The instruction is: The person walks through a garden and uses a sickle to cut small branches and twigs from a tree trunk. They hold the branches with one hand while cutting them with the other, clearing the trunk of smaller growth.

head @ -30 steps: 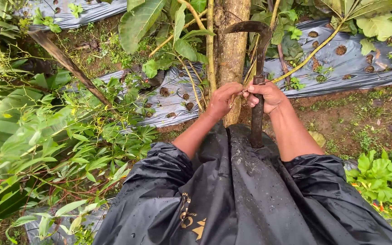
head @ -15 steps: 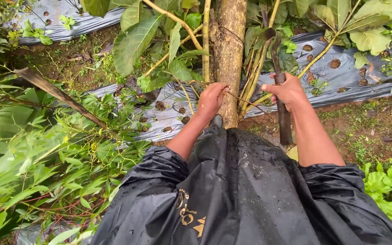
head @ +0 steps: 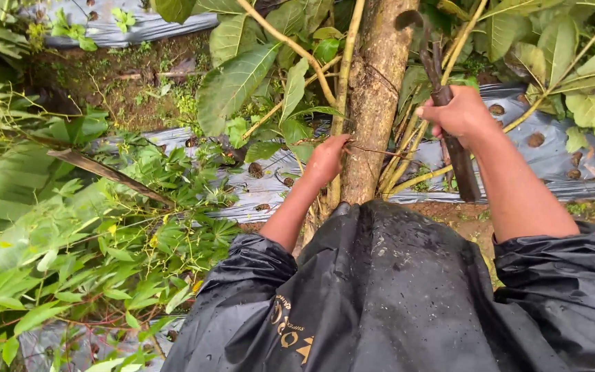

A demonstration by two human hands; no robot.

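Just one head cam here, looking steeply down over the wearer's black raincoat (head: 394, 289). It's sitting pretty close to the tree trunk (head: 377, 103), facing forward toward the plastic-covered ground (head: 256, 186).

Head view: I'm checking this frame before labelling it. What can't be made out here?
- Dark curved sickle: its middle is hidden inside the right hand.
- Thin brown strand at the left hand: too fine to identify.
- Rough brown tree trunk: base hidden by the black wet raincoat.
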